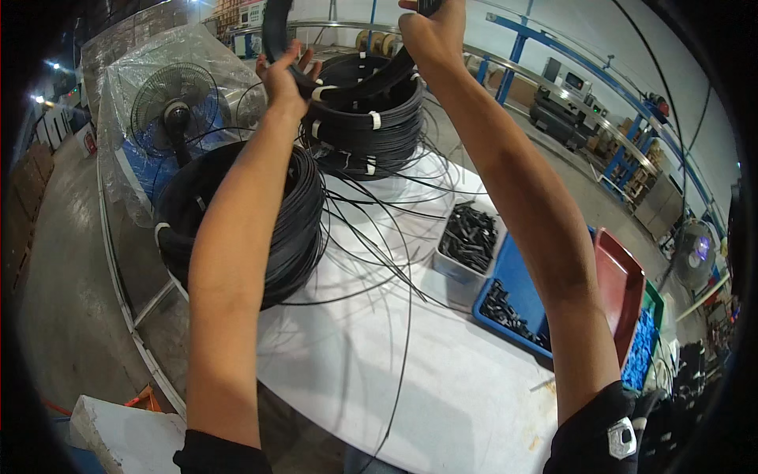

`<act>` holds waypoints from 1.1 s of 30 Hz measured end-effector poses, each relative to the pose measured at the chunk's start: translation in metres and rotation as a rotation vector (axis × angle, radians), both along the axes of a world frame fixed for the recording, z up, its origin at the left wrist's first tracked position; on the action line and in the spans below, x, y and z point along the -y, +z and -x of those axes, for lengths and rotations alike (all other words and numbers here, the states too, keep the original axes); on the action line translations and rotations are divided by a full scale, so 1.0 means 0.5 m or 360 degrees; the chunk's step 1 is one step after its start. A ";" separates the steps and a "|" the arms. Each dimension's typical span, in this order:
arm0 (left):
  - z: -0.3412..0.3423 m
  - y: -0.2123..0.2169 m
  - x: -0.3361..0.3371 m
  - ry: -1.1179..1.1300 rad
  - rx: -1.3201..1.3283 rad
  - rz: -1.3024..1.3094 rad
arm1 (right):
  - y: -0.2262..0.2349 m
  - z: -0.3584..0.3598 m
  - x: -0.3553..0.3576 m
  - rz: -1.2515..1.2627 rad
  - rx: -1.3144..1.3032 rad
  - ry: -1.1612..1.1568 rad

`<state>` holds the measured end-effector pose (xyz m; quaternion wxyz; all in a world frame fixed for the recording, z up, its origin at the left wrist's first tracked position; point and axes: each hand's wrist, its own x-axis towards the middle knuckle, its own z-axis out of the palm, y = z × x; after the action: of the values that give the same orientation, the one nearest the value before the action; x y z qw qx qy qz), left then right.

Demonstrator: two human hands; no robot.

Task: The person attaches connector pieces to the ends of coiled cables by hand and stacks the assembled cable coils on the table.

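Observation:
Both my arms are stretched out ahead, holding a coil of black cable (275,30) at the top of the view. My left hand (286,85) grips the coil's left side, its fingers partly spread around it. On the other side, my right hand (436,35) is closed on the coil, whose upper part runs out of the picture. Just below the held coil stands a stack of black cable coils (363,126) tied with white bands. A second pile of black coils (292,245) sits nearer, partly behind my left forearm. Loose cable ends (371,245) fan across the white table (339,379).
Right of the coils stand a clear bin of black parts (467,241), a blue tray (517,268), a red tray (620,276) and a green tray with blue pieces (643,340). A plastic-draped fan (175,110) is at the left. Blue-framed rails (545,79) run behind.

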<state>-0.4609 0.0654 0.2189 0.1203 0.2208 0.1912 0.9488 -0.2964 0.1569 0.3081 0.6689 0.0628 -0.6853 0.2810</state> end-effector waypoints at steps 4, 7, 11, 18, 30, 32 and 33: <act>-0.087 0.045 0.180 -0.0146 -0.0488 0.0304 | 0.008 -0.168 0.107 0.0204 0.0131 0.0369; -0.194 0.041 0.259 -0.0231 -0.0516 0.0204 | -0.023 -0.294 0.154 0.0090 0.0030 0.0100; -0.381 0.016 0.383 -0.0196 -0.0581 0.0237 | -0.077 -0.474 0.272 0.0333 0.0087 0.0063; -0.522 -0.012 0.538 -0.0450 -0.0900 0.0469 | -0.210 -0.729 0.518 0.1597 0.0092 0.0610; -0.687 0.143 0.762 -0.0007 -0.1865 0.1044 | -0.284 -1.061 0.766 0.0388 0.2038 0.0545; -0.692 0.160 0.813 0.0180 -0.2054 0.1099 | -0.213 -1.144 0.798 0.0077 0.1320 0.0080; -0.698 0.164 0.816 0.0199 -0.2066 0.1039 | -0.193 -1.165 0.797 0.0043 0.0762 -0.0525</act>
<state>-0.1117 -0.3426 0.3010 -0.0121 0.6804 0.5094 0.5266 0.2860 -0.2418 0.2117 0.5257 -0.1266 -0.8207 0.1845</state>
